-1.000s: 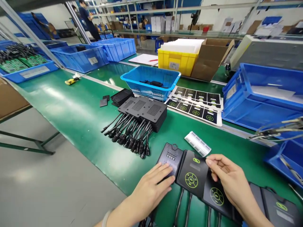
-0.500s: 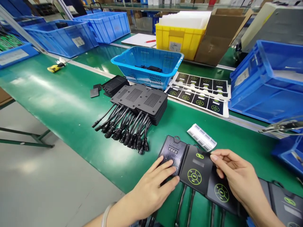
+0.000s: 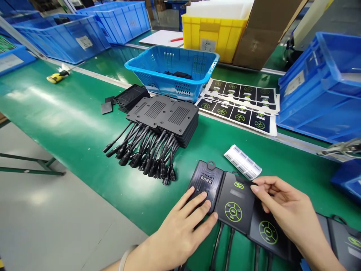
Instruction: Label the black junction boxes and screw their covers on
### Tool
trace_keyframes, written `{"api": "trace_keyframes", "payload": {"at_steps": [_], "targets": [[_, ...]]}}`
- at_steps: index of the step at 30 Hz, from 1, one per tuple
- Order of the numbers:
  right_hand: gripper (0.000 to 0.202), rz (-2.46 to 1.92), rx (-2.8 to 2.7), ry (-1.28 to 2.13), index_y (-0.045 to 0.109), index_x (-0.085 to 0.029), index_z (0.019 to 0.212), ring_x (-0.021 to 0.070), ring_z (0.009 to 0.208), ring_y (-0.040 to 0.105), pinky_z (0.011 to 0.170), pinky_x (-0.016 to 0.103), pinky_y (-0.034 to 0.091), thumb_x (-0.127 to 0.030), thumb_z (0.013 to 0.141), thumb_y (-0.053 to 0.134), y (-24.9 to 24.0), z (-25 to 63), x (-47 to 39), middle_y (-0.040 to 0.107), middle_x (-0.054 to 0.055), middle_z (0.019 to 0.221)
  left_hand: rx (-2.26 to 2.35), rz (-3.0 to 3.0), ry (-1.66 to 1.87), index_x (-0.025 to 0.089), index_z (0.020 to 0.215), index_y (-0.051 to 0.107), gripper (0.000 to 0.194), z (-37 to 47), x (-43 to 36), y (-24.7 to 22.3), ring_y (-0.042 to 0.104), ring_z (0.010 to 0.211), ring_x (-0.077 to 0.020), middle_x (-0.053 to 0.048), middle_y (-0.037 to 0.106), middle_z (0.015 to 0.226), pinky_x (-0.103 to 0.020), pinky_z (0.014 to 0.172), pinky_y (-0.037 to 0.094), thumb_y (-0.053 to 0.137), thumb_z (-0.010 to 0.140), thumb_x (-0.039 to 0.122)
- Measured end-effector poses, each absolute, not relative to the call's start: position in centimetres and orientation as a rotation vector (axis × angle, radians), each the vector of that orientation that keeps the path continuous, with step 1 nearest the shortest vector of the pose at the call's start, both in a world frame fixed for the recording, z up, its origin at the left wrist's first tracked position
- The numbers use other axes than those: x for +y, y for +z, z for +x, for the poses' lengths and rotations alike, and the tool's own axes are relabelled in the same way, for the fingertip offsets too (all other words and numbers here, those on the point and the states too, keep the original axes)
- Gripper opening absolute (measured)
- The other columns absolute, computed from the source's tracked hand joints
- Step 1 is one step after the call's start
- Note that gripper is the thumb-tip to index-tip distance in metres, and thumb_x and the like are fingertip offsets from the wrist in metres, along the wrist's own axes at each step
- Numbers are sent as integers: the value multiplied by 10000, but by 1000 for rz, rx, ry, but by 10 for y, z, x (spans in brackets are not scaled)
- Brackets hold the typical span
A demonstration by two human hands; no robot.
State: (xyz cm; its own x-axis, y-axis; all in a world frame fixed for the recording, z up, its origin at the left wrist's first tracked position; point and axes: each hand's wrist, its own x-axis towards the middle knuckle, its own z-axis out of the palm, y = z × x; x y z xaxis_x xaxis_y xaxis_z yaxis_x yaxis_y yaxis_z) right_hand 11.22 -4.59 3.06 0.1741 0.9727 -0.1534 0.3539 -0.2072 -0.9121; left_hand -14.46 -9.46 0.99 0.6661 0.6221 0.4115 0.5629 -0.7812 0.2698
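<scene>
My left hand [image 3: 187,222] lies with fingers spread on a black controller box [image 3: 205,184], which has a bare front and a four-digit display. Beside that box is another controller box carrying a black panel sticker [image 3: 235,201] with green button marks. My right hand [image 3: 284,210] pinches the sticker's upper right corner between thumb and forefinger, its other fingers curled. Partly beneath my right hand is a further stickered controller box [image 3: 266,229]. Black cables [image 3: 222,244] run from the boxes' lower edges. A curled white label strip [image 3: 243,162] rests just beyond them.
Stacked black casings [image 3: 169,116] with cables lie mid-bench, near a blue basket [image 3: 172,84]. Sheets of panel stickers [image 3: 239,116] lie to its right. A large blue bin [image 3: 318,109] stands at the right, a yellow crate [image 3: 211,34] behind. A yellow-handled tool [image 3: 58,76] lies far left.
The view has tipped slightly downward, shifting the far bench things up in the picture. Both hands keep nearly the same hold on the boxes and sticker.
</scene>
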Motion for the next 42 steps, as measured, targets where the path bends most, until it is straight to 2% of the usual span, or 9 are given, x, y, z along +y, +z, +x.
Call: {"api": "trace_keyframes", "payload": {"at_steps": [12, 30, 37, 42], "targets": [[297, -1760, -1298, 1022, 684, -210, 768, 87, 363, 428, 325, 205, 362, -495, 694, 728, 29, 111, -44, 545, -15, 535, 990, 2741, 782, 113, 1150, 692, 309, -144, -95, 9, 633, 1152, -327, -113, 722, 1100, -606, 1015, 496, 458, 951, 84], [298, -1765, -1316, 1024, 696, -184, 775, 75, 366, 427, 329, 196, 346, -468, 689, 707, 29, 109, -43, 558, -7, 566, 1003, 2746, 795, 127, 1148, 695, 313, -143, -94, 9, 619, 1176, -305, -94, 723, 1108, -575, 1062, 470, 451, 955, 89], [346, -1860, -1458, 938, 706, -205, 851, 96, 411, 491, 399, 234, 394, -529, 754, 637, 21, 115, -47, 620, 7, 653, 1005, 2751, 776, 126, 1160, 686, 309, -144, -94, 9, 601, 1204, -309, -97, 719, 1122, -583, 1070, 458, 464, 948, 85], [324, -1811, -1738, 611, 698, -232, 868, 125, 527, 594, 541, 258, 466, -537, 837, 593, 14, 120, -51, 650, -7, 685, 1010, 2780, 735, 145, 1162, 677, 287, -143, -95, 7, 609, 1190, -297, -80, 712, 1140, -544, 1062, 470, 499, 941, 105]]}}
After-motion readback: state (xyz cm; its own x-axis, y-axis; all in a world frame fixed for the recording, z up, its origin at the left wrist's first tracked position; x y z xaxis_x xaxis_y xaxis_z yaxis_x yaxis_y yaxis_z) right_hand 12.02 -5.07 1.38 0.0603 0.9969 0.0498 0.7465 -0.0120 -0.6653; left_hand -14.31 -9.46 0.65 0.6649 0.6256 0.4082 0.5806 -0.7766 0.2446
